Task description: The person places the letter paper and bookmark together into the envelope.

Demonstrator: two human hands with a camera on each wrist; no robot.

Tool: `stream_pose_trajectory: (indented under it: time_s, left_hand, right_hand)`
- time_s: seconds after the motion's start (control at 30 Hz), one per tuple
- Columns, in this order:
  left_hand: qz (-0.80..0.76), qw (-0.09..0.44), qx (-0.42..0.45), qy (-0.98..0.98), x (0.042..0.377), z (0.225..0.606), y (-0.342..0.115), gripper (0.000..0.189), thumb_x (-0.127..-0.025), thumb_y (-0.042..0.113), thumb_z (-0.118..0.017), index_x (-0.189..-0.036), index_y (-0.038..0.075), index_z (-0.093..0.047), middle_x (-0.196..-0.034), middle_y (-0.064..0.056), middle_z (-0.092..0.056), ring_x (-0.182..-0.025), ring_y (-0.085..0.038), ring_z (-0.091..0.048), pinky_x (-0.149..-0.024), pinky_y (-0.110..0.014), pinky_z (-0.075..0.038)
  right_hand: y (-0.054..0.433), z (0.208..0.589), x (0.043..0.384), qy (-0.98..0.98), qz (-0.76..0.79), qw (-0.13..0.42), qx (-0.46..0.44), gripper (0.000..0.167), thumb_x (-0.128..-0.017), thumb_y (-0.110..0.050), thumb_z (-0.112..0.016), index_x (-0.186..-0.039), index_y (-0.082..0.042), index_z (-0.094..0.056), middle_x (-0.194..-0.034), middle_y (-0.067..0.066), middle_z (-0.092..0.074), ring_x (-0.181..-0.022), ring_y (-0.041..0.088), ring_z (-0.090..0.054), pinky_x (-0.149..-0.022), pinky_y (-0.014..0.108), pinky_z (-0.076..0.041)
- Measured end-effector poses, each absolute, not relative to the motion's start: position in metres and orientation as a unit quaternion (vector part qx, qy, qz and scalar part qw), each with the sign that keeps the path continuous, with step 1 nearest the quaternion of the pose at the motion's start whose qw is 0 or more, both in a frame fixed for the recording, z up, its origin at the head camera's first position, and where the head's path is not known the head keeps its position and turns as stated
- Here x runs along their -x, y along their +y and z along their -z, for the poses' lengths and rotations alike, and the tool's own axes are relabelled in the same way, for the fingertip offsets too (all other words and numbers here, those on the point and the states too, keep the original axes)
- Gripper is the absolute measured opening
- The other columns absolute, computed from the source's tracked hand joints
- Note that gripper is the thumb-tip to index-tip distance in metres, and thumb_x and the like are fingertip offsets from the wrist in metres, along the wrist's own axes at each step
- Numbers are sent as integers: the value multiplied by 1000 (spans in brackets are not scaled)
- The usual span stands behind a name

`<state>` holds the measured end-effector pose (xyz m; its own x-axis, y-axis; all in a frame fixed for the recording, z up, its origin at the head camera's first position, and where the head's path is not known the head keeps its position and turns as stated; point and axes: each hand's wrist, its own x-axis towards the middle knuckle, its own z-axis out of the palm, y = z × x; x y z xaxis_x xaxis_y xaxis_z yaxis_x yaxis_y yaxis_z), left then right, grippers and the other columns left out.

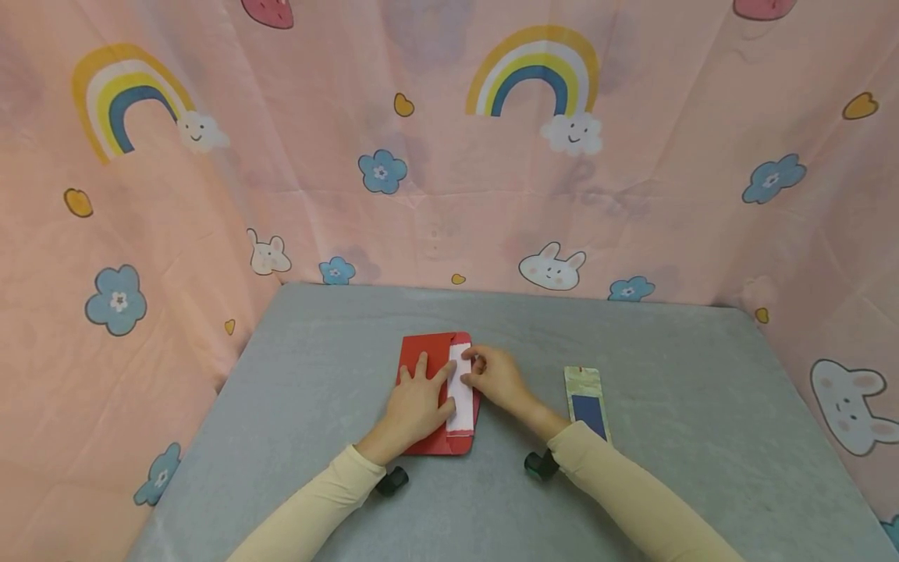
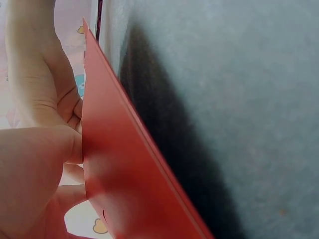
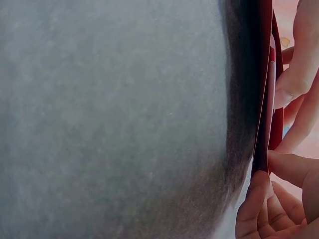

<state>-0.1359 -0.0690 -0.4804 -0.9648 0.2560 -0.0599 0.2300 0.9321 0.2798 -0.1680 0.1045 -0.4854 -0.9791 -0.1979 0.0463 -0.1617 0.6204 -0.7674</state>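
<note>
Head view, I find the red envelope (image 1: 424, 347) on the grey table (image 1: 674, 499), long axis near-to-far, left hand (image 1: 416, 404) spread across it, right hand (image 1: 502, 384) nearer its right edge; left wrist, contact confirmed; right wrist, edge-on, that hand apparently pinching the edge.

"Where does the head view look from?"
"Above and back, facing forward and down at tabletop (image 1: 674, 359) and curtain (image 1: 449, 226)."
"And the wrist views?"
"Low, close, turned sideways; both share the envelope (image 1: 437, 355) and the tabletop beneath."
</note>
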Motion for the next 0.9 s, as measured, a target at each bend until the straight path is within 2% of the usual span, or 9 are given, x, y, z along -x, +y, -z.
stream_pose_trajectory:
  time_s: [0.5, 0.7, 0.9]
  left_hand:
    - [-137, 40, -130, 981, 137, 482, -69, 66, -87, 38, -66, -149, 30, -45, -154, -25, -40, -129, -59, -47, -85, -56, -57]
    - [-136, 40, -131, 981, 137, 483, -69, 65, -87, 37, -65, -149, 30, -45, -154, -25, -40, -128, -59, -47, -84, -56, -57]
    - [-130, 42, -130, 982, 137, 483, -69, 64, -88, 38, -64, -149, 30, -45, -154, -25, -40, -129, -59, -47, -85, -55, -57]
  right_hand:
    - [107, 488, 168, 900, 424, 5, 105, 32, -84, -11, -77, -114, -5, -69, -67, 2, -57, -59, 11, -49, -55, 20, -41]
    - [115, 492, 173, 892, 440, -7, 104, 36, -83, -13, -78, -116, -4, -68, -66, 4, -56, -58, 10, -46, -54, 20, -38]
    - [124, 491, 176, 894, 434, 24, 110, 46, -84, -19, -78, -127, -8, -65, -66, 2, -55, -58, 10, -47, -54, 21, -38]
